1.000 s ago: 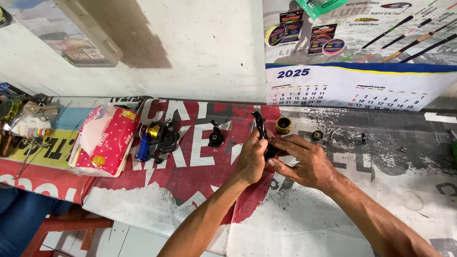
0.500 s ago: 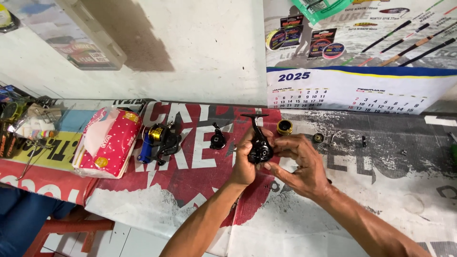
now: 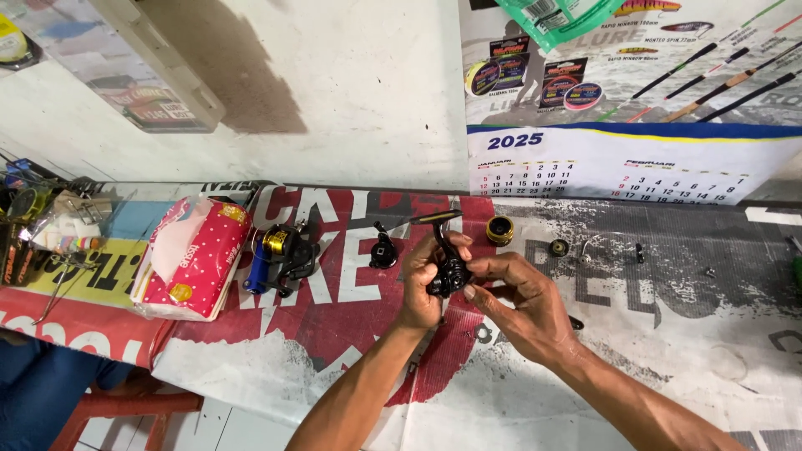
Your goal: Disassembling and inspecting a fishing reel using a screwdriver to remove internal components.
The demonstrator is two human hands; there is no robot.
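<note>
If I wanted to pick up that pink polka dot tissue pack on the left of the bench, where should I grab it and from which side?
Take the soft pink dotted tissue pack across its two long sides, coming down from above. It lies flat on the printed banner covering the bench, its broad face up. The black and gold fishing reel with a blue part sits close on its right, so a sideways approach from there looks cramped.

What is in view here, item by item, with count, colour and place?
Black fishing reel body: one, black, held in both hands above the bench.
Second fishing reel with gold spool: one, black, gold and blue, left of the hands.
Polka-dot tissue pack: one, pink and white, bench left.
Small black part: one, beside the second reel.
Gold-rimmed round spool: one, black and gold, behind the hands.
Printed banner sheet: one, red, white and grey, covering the bench.
Wall calendar: one, white and blue, wall right.
Left hand: grips the reel body.
Right hand: fingers on the reel body.
</note>
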